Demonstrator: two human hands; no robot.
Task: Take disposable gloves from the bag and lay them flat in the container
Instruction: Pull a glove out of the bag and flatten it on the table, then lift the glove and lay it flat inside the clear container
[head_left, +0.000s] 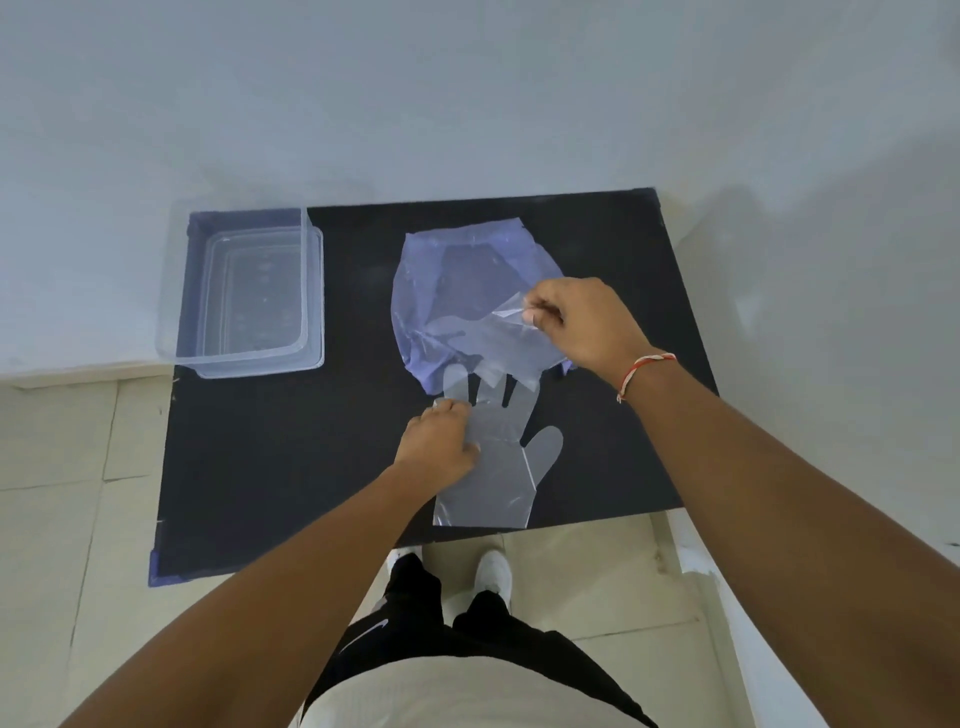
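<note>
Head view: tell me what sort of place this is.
Probably a plain indoor room with a makeshift work spot, not a proper workshop: a black mat covers a low surface against a bare pale wall, with beige floor tiles around it and a clear container set out.

Both forearms bare, no sleeves in view. Red-and-white thread bracelet (644, 370) on right wrist. Light shirt (467, 693), black trousers (415, 613) with white logo, white shoes (493, 571).
</note>
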